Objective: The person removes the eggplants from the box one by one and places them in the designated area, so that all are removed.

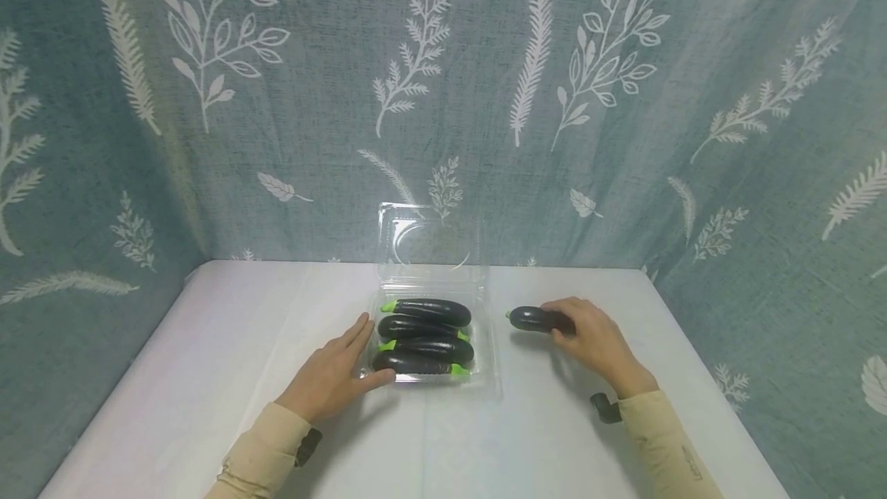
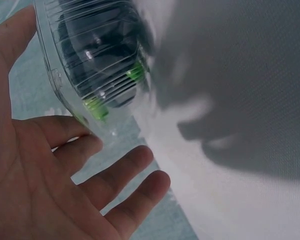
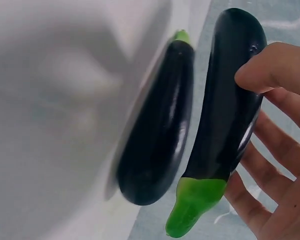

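Four eggplants (image 1: pixel 424 326) are contained in a clear plastic clamshell (image 1: pixel 431 379) at lower centre of the head view, lid raised; its left edge is touched by the left hand (image 1: pixel 329 377), fingers spread. At lower right, a held eggplant (image 3: pixel 222 110) is pinched by the right hand (image 1: pixel 599 339); in the right wrist view, another eggplant (image 3: pixel 160 125) is seen to its left.

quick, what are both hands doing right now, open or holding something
Left hand: open, fingers spread beside the box.
Right hand: closed on an eggplant, thumb on one side, fingers on the other.
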